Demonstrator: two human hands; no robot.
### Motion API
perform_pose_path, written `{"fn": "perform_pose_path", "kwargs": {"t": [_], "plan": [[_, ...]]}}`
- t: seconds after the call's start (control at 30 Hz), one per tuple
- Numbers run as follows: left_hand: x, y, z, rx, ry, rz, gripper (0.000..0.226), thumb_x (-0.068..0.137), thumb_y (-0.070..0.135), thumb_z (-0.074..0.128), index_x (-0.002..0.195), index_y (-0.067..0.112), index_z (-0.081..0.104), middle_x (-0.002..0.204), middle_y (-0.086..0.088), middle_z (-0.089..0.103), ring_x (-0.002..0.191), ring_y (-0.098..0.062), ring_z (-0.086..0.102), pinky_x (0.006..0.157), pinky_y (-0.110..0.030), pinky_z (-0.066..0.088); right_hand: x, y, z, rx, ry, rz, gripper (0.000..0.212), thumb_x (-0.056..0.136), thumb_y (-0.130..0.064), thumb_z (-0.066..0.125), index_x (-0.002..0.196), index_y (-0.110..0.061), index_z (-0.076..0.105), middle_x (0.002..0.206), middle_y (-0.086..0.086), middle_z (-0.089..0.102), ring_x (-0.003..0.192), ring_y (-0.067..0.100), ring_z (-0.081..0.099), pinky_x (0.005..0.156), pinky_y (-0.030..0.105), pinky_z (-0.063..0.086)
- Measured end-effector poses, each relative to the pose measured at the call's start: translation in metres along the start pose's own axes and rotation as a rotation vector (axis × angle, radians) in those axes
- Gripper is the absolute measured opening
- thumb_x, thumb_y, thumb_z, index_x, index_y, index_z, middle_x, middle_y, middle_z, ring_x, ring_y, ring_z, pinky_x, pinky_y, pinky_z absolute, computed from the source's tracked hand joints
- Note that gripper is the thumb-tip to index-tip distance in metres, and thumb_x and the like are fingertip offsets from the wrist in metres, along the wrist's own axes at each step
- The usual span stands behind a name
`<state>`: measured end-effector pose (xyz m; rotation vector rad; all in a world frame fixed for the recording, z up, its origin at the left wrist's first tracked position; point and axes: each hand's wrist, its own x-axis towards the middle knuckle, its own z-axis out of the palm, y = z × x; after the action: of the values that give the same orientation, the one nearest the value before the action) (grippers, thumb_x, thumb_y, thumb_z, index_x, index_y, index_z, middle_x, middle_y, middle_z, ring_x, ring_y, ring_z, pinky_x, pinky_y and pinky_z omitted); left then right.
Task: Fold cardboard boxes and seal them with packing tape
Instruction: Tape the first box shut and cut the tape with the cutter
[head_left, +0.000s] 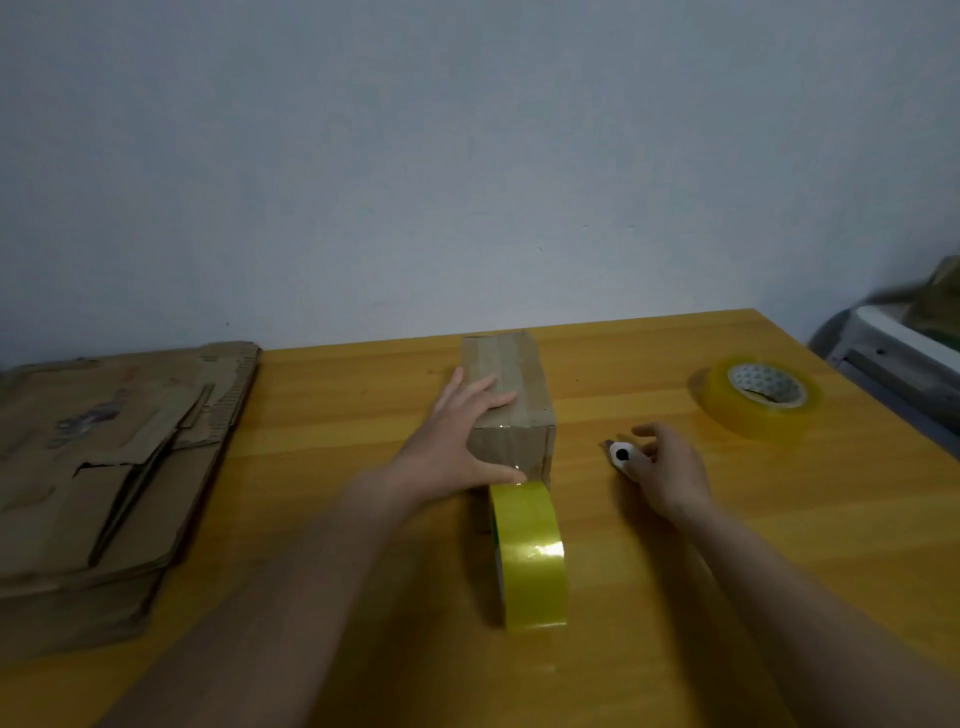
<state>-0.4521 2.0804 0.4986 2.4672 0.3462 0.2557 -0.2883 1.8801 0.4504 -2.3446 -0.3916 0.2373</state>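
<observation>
A small closed cardboard box (519, 379) stands in the middle of the wooden table, with clear tape running along its top. My left hand (457, 441) lies flat on the box's top and left side, its thumb pressing the near face where the tape comes down. A roll of yellow packing tape (530, 556) stands on edge just in front of the box, its strip still joined to the box. My right hand (667, 467) grips a small white cutter (621, 455) on the table to the right of the box.
A stack of flattened cardboard boxes (109, 467) lies at the table's left. A second, larger tape roll (758, 397) lies flat at the far right. The wooden table (779, 545) ends at a grey wall; a white object (904, 353) sits beyond its right edge.
</observation>
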Motion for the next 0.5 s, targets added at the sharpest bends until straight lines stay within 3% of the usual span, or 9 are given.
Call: {"fn": "perform_pose_path", "kwargs": {"t": [0.07, 0.13, 0.23, 0.3, 0.37, 0.43, 0.5], "plan": [[-0.001, 0.004, 0.001, 0.0, 0.016, -0.026, 0.096, 0.062, 0.044, 0.087, 0.143, 0.039, 0.037, 0.16, 0.014, 0.012, 0.148, -0.01, -0.007, 0.119, -0.042, 0.009, -0.007, -0.003, -0.002, 0.001, -0.057, 0.004, 0.038, 0.094, -0.017, 0.059, 0.131, -0.01, 0.052, 0.122, 0.013, 0.06, 0.105, 0.028, 0.057, 0.078, 0.033, 0.044], [-0.003, 0.006, 0.004, -0.026, 0.045, -0.067, 0.096, 0.061, 0.041, 0.088, 0.142, 0.042, 0.038, 0.161, 0.013, 0.006, 0.149, -0.016, -0.001, 0.12, -0.045, 0.014, -0.016, -0.009, -0.007, 0.097, 0.013, -0.067, 0.027, 0.093, -0.014, 0.06, 0.119, -0.008, 0.061, 0.115, 0.012, 0.065, 0.097, 0.023, 0.058, 0.077, 0.032, 0.045], [-0.007, 0.01, 0.006, -0.128, 0.079, -0.105, 0.095, 0.06, 0.034, 0.09, 0.141, 0.039, 0.042, 0.161, 0.013, 0.0, 0.147, -0.017, 0.009, 0.119, -0.043, 0.022, -0.04, -0.037, -0.016, 0.235, 0.151, -0.37, 0.019, 0.092, -0.014, 0.061, 0.109, -0.012, 0.069, 0.105, 0.005, 0.067, 0.094, 0.016, 0.059, 0.074, 0.025, 0.045], [-0.011, 0.014, 0.006, -0.192, 0.093, -0.136, 0.098, 0.058, 0.031, 0.092, 0.142, 0.035, 0.042, 0.16, 0.014, -0.004, 0.147, -0.015, 0.01, 0.118, -0.039, 0.026, -0.057, -0.061, -0.016, 0.259, 0.021, -0.559, 0.018, 0.09, -0.017, 0.063, 0.107, -0.015, 0.07, 0.1, -0.002, 0.068, 0.091, 0.01, 0.06, 0.073, 0.02, 0.046], [-0.017, 0.019, 0.007, -0.238, 0.13, -0.18, 0.104, 0.058, 0.028, 0.092, 0.146, 0.033, 0.037, 0.161, 0.012, -0.008, 0.147, -0.014, 0.01, 0.115, -0.031, 0.026, -0.07, -0.078, -0.011, 0.219, -0.155, -0.607, 0.019, 0.091, -0.018, 0.063, 0.108, -0.017, 0.07, 0.1, -0.007, 0.068, 0.09, 0.005, 0.06, 0.074, 0.016, 0.047], [-0.026, 0.026, 0.008, -0.308, 0.238, -0.275, 0.111, 0.058, 0.025, 0.093, 0.149, 0.033, 0.029, 0.159, 0.005, 0.0, 0.144, -0.016, 0.018, 0.105, -0.023, 0.026, -0.073, -0.085, -0.008, 0.204, -0.19, -0.595, 0.018, 0.092, -0.019, 0.062, 0.107, -0.019, 0.07, 0.097, -0.009, 0.068, 0.085, 0.001, 0.059, 0.069, 0.01, 0.043], [-0.037, 0.033, 0.013, -0.471, 0.347, -0.423, 0.108, 0.062, 0.024, 0.091, 0.148, 0.033, 0.026, 0.15, -0.003, 0.019, 0.134, -0.019, 0.033, 0.097, -0.024, 0.033, -0.074, -0.089, -0.01, 0.214, -0.149, -0.585, 0.014, 0.092, -0.019, 0.06, 0.103, -0.019, 0.069, 0.089, -0.012, 0.066, 0.078, -0.001, 0.057, 0.063, 0.01, 0.042]]}}
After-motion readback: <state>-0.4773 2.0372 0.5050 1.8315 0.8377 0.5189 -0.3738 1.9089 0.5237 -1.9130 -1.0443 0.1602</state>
